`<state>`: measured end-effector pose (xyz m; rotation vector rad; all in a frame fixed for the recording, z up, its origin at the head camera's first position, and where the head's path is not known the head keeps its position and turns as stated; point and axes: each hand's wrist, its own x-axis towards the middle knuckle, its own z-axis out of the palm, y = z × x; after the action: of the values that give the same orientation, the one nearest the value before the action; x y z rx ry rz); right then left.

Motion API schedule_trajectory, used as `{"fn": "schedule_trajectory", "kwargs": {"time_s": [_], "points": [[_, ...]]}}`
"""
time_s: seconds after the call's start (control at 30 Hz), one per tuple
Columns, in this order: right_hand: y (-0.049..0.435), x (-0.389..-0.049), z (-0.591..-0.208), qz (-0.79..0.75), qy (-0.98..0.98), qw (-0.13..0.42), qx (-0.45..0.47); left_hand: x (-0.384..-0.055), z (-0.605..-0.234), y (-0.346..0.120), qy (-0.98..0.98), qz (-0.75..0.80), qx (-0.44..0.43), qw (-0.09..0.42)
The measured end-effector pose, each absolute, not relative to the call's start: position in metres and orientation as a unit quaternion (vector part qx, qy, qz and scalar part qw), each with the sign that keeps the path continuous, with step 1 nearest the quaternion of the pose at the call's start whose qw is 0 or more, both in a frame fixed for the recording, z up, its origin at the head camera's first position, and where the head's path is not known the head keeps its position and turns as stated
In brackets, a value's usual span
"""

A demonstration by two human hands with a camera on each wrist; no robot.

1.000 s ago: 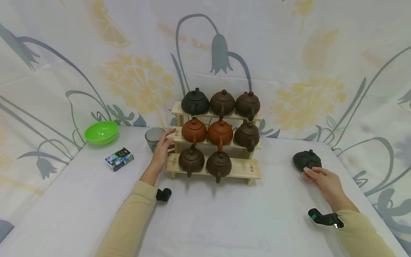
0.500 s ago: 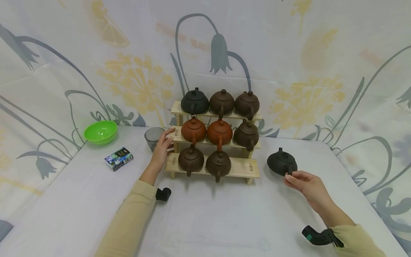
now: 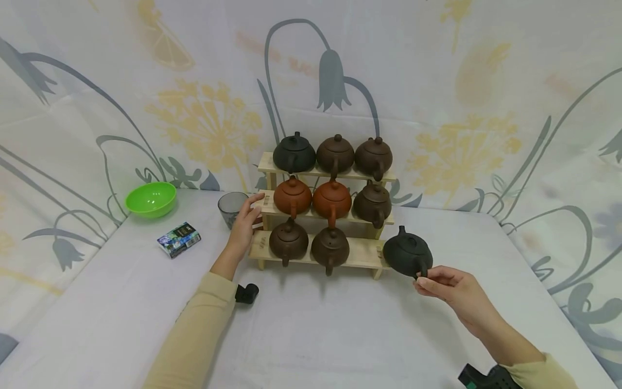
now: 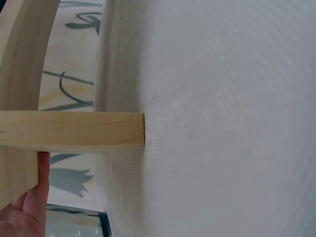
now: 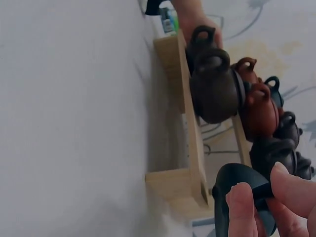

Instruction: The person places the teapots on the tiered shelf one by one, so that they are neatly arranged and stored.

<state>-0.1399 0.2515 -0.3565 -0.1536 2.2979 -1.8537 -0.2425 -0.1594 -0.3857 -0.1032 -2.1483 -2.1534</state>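
A black teapot [image 3: 407, 253] is pinched by its handle between the thumb and fingers of my right hand [image 3: 449, 294]. It overlaps the right end of the bottom shelf in the head view, and its shadow falls on the cloth below. In the right wrist view the dark teapot [image 5: 237, 197] shows between my fingers. My left hand [image 3: 243, 227] grips the left end of the wooden tiered stand [image 3: 362, 254] at its middle shelf. Two brown teapots [image 3: 289, 241] stand on the bottom tier. Two red-orange teapots [image 3: 332, 202] and a dark brown one [image 3: 372, 202] fill the middle tier.
On the top tier sit a black teapot [image 3: 294, 153] and two brown ones [image 3: 335, 153]. A grey glass cup [image 3: 230, 205] stands behind my left hand. Farther left are a green bowl [image 3: 151, 200] and a small patterned box [image 3: 178, 239] on the white cloth [image 3: 311, 335].
My right hand has lifted the black teapot from the right side of the table and carried it left to the bottom shelf's right end. My left hand stays on the stand.
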Motion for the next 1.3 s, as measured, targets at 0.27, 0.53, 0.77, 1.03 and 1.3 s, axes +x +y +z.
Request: {"fn": "schedule_trajectory", "kwargs": {"time_s": [0.27,0.53,0.77,1.03,1.3], "points": [[0.237,-0.132,-0.359,-0.626,0.767,0.106,-0.094,-0.244,-0.389,-0.16,-0.707,-0.705,-0.032,0.046],[0.224,-0.134,-0.366,-0.631,0.756,0.112,-0.132,-0.243,-0.388,-0.159,-0.706,-0.706,-0.037,0.049],[0.211,-0.14,-0.371,-0.642,0.748,0.107,-0.131,-0.242,-0.387,-0.159,-0.705,-0.706,-0.036,0.049],[0.202,-0.14,-0.375,-0.641,0.753,0.105,-0.106,-0.241,-0.385,-0.154,-0.704,-0.707,-0.045,0.045],[0.199,-0.141,-0.375,-0.636,0.758,0.111,-0.09,-0.242,-0.384,-0.153,-0.705,-0.707,-0.045,0.046]]}}
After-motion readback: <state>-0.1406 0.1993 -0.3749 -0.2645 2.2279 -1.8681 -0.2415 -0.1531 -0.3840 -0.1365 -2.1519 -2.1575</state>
